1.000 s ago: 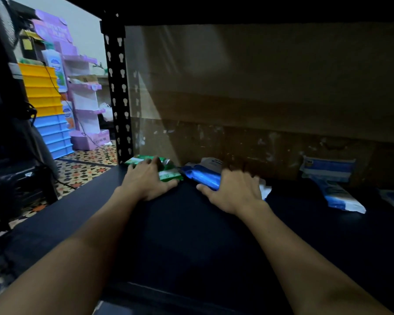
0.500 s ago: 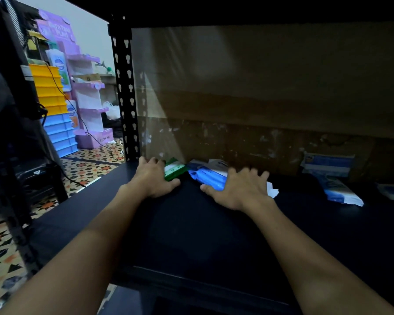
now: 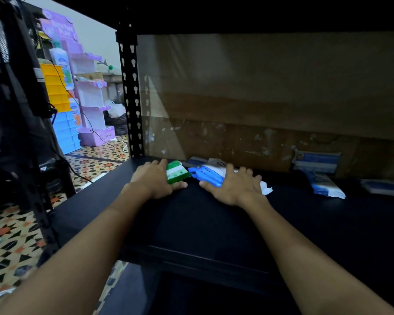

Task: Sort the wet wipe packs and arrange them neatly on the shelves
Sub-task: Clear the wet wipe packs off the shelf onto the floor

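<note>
At the far left of the frame, beyond the shelf unit, stand stacked yellow and blue bins (image 3: 57, 105) and a purple display stand (image 3: 91, 96) on a patterned tiled floor (image 3: 93, 162); none of that bears on the step. The black perforated upright (image 3: 130, 92) marks the left end of the dark shelf (image 3: 214, 223), and the packs lie along its back edge, against the brown back panel (image 3: 259, 98).

Just right of the upright, left of centre in the frame, the left hand (image 3: 154, 181) grips the green and white pack (image 3: 176, 175), fingers over its far side and thumb curled under its near edge. The pack looks tilted, so it wants squaring to the back panel, flat on the shelf.

Immediately to the right, the blue pack (image 3: 205, 176) lies with a white pack (image 3: 265, 189) partly under the right hand (image 3: 233, 187), whose fingers are spread flat and pressing down on them. The step in hand seems to be separating green from blue: the flat hand should pin the blue group while the left slides green clear, leaving a gap between kinds.

Further right, well apart, a pale blue pack (image 3: 325, 185) leans untidily before an upright one (image 3: 315, 162), with another flat pack (image 3: 384, 186) at the right edge. These likely join the blue group later.
</note>
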